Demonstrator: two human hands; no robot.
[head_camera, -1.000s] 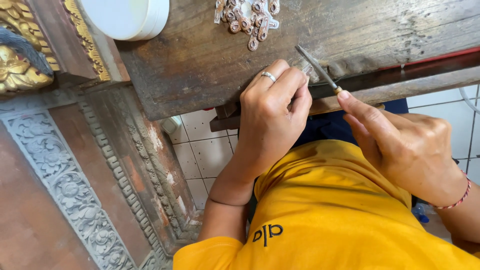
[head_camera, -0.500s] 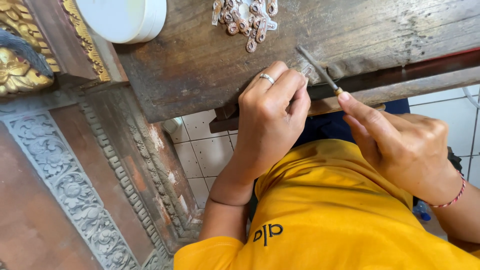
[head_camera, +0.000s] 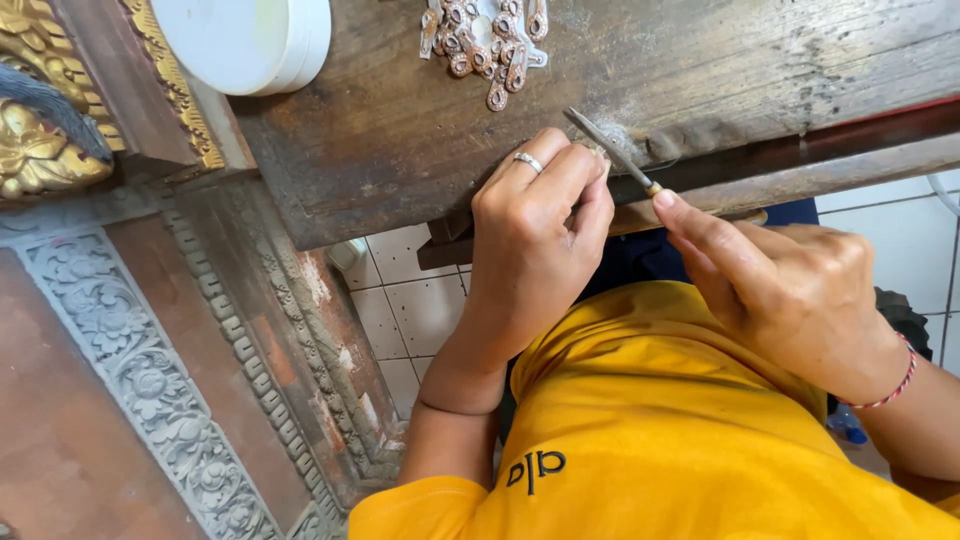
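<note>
The right hand (head_camera: 790, 295) clamped a thin file (head_camera: 610, 150), its tip beside the left hand (head_camera: 535, 235), fingers curled shut over something hidden on the wooden bench (head_camera: 400, 130).

A craft workshop, by the look of it: a worn, scratched wooden workbench (head_camera: 420, 130) carrying a heap of small metal pieces (head_camera: 485, 40), a slim metal hand file (head_camera: 612, 152) at its edge, carved floral wood panels (head_camera: 130, 370) alongside, and a gilded ornament (head_camera: 40, 150) nearby.
</note>
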